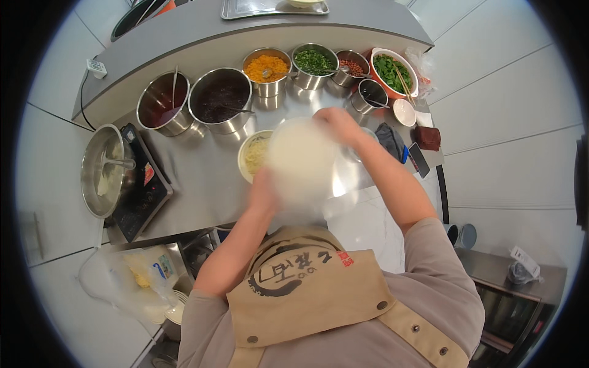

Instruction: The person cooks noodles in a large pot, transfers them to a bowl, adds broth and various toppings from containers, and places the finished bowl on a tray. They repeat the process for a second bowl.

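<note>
Between my hands is a large pale round object (303, 161), possibly a bowl or basin, blurred by motion. My right hand (338, 122) grips its upper right rim. At its lower left edge is my left hand (263, 195), the fingers partly hidden and blurred. Directly behind the left hand, a patterned bowl (242, 161) holds pale yellow noodles or shreds and is partly covered by the round object. A clear dish (369, 134) shows beside my right forearm. What the round object contains cannot be made out.
Steel pots stand along the back, with dark liquid (221, 99), chopped orange food (267, 69) and chopped greens (315, 62). Leafy greens fill an orange pot (391, 73). Left, a wide steel pan (103, 170) overhangs an induction cooker (142, 198). A phone (418, 160) lies at the right edge.
</note>
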`<state>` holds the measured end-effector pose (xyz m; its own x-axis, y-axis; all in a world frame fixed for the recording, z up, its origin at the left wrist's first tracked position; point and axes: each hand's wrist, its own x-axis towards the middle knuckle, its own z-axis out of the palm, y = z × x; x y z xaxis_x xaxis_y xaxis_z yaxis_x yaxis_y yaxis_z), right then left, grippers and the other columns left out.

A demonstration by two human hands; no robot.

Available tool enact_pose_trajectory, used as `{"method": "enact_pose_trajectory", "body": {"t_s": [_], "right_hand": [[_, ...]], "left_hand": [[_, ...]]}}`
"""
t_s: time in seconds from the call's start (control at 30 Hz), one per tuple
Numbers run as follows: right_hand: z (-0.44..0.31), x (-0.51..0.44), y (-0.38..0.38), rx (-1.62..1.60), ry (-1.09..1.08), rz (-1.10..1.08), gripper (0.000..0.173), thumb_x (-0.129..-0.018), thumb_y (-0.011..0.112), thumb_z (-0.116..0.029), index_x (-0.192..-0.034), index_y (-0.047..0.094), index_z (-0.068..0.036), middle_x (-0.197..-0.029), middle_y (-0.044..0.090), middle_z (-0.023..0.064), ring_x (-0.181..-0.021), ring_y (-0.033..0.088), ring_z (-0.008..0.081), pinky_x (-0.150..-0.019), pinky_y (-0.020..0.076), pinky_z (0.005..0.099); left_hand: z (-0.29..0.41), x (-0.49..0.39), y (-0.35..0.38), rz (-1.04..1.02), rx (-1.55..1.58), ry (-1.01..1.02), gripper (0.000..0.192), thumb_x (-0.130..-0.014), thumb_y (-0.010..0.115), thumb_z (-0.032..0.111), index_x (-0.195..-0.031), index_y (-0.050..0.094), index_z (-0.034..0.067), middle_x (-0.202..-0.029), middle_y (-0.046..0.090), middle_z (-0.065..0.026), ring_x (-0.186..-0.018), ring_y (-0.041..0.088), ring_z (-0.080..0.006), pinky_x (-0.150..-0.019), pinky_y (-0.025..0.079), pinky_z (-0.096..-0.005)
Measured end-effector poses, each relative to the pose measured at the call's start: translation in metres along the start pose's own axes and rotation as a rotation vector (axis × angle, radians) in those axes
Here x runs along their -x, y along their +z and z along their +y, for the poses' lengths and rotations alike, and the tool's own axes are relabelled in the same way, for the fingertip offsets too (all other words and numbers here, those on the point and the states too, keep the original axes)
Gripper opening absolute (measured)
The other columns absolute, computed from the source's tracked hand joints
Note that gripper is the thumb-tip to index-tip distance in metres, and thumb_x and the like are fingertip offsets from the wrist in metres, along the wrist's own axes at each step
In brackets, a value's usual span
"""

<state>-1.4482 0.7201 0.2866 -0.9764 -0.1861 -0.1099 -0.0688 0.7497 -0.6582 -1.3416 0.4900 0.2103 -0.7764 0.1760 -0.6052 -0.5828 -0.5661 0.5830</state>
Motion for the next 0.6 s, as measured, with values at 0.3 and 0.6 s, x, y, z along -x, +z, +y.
{"method": "enact_pose_trajectory", "body": {"t_s": [0.3, 0.6], "right_hand": [[0.142, -0.076, -0.026, -0.006, -0.075, -0.131, 0.02, -0.082, 0.06, -0.016, -0.091, 0.072, -0.003, -0.085, 0.069, 0.018, -0.079, 0.066, 0.0342, -0.072, 0.0519, 0.0398], [0.207, -0.089, 0.001, -0.145, -0.035, -0.109, 0.02, -0.084, 0.06, -0.017, -0.091, 0.07, -0.001, -0.086, 0.069, 0.0192, -0.08, 0.066, 0.0361, -0.073, 0.0516, 0.0417]], "left_hand": [[-0.093, -0.117, 0.068, 0.155, -0.006, 0.086, 0.007, -0.094, 0.055, 0.004, -0.093, 0.049, 0.005, -0.086, 0.057, -0.0072, -0.073, 0.061, -0.0173, -0.067, 0.056, -0.0319], [-0.111, -0.172, 0.065, 0.478, -0.558, 0.311, 0.022, -0.094, 0.058, 0.011, -0.112, 0.051, 0.0, -0.095, 0.059, -0.0074, -0.076, 0.059, -0.0143, -0.066, 0.052, -0.0278]]}}
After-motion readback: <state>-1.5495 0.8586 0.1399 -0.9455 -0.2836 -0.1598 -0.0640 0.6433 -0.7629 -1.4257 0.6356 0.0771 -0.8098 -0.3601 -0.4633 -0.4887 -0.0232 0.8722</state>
